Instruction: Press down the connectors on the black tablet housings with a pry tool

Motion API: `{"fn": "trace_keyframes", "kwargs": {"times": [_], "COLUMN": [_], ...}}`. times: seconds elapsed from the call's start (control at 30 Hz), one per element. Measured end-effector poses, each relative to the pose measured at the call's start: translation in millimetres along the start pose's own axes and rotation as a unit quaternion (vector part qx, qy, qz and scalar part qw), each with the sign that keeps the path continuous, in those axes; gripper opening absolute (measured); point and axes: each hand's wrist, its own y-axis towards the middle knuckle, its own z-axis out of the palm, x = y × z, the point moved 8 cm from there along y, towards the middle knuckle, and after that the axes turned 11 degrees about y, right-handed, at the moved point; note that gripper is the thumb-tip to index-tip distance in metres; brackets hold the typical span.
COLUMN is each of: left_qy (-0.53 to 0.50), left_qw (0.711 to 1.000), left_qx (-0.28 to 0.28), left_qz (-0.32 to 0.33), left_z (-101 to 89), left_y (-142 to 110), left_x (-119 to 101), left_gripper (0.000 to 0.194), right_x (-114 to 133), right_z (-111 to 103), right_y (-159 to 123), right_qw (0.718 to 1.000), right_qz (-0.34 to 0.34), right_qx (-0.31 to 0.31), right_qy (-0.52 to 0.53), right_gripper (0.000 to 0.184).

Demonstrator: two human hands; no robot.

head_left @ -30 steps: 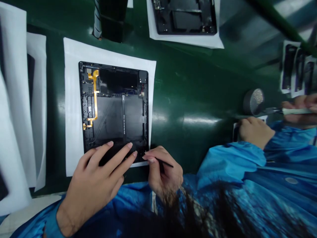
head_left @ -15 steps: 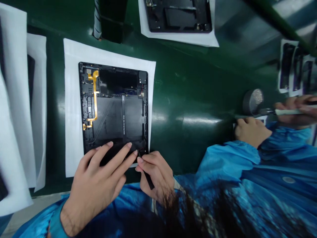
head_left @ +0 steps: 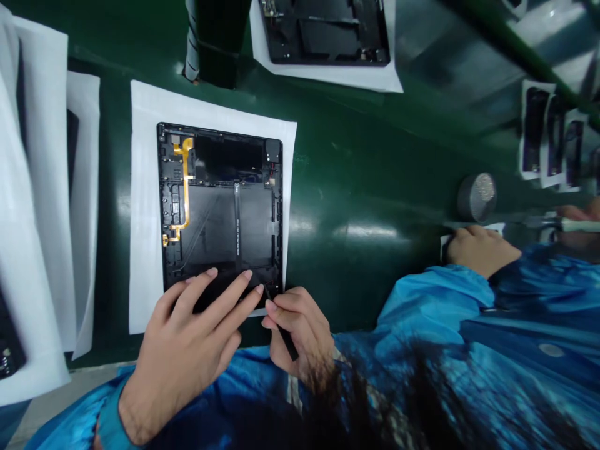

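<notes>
Tablet chassis (head_left: 220, 231), lying on a white paper sheet (head_left: 145, 206) at center-left, is seeming stiff but fragile, best held by its edges; the left hand (head_left: 182, 350) is resting open-fingered on it, the right hand (head_left: 295, 331) pinching a black spudger (head_left: 289, 345).

Tablet frame (head_left: 220, 206) on paper (head_left: 145, 206), second frame (head_left: 323, 31) behind

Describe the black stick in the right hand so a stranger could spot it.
On the green bench, find the white sheet under a black tablet frame. At the frame's bottom right corner, the right hand pinches a black pick. Unlike the pale-handled tool at far right, it is all dark.
</notes>
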Motion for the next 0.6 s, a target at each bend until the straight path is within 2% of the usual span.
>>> {"fn": "trace_keyframes", "kwargs": {"times": [0.13, 0.3, 0.4, 0.5, 0.6], "left_qy": [0.026, 0.044, 0.042, 0.018, -0.005], "left_qw": [0.998, 0.997, 0.996, 0.997, 0.997], "left_qx": [-0.051, -0.061, -0.061, -0.058, -0.062], "left_qz": [0.004, 0.021, 0.046, 0.055, 0.054], "left_z": [-14.0, -23.1, -24.2, -24.3, -24.7], "left_y": [8, 16, 15, 12, 7], "left_x": [0, 1, 1, 3, 6], "left_gripper": [0.047, 0.047, 0.046, 0.045, 0.043], "right_x": [-3, -9, -13, -21, -26], "right_z": [0, -8, -14, -17, -13], "right_y": [-1, 11, 9, -5, -16], "right_qw": [1.000, 0.996, 0.990, 0.975, 0.966], "right_qz": [0.003, 0.051, 0.085, 0.134, 0.163], "right_qx": [-0.001, -0.012, -0.053, -0.117, -0.136], "right_qy": [0.021, 0.066, 0.102, 0.129, 0.147], "right_gripper": [0.042, 0.031, 0.027, 0.023, 0.023]}}
